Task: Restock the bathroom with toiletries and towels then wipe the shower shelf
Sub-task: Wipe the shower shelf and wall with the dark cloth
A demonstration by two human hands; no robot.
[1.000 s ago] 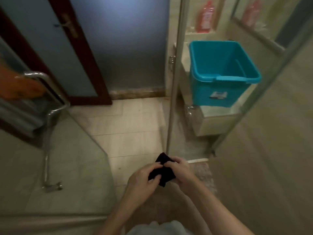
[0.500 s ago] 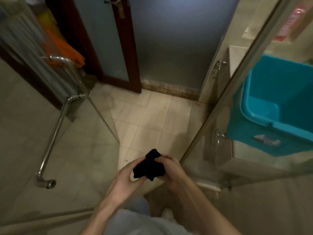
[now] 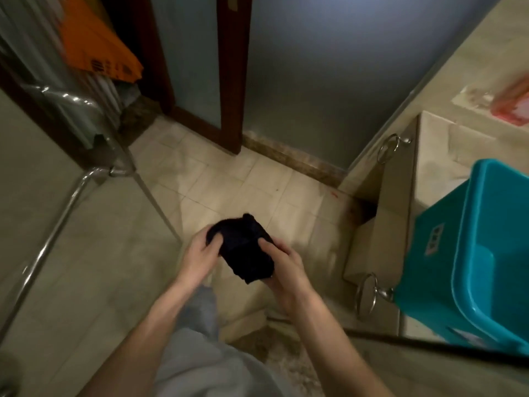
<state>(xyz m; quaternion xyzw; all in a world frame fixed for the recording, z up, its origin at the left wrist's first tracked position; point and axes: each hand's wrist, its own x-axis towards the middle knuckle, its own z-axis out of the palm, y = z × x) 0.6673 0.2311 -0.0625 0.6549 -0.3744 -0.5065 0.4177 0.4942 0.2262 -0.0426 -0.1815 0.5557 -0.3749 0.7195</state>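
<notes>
My view has swung left since a second ago: the blue tub [image 3: 472, 253] went from the top middle to the right edge of the frame. The dark cloth [image 3: 246, 247] sits in the middle of the frame, over the floor tiles [image 3: 229, 181]. My left hand [image 3: 200, 253] and right hand [image 3: 283, 267] both pinch it, and it looks folded flatter now. I think it is nearly ready for wiping the shelf.
</notes>
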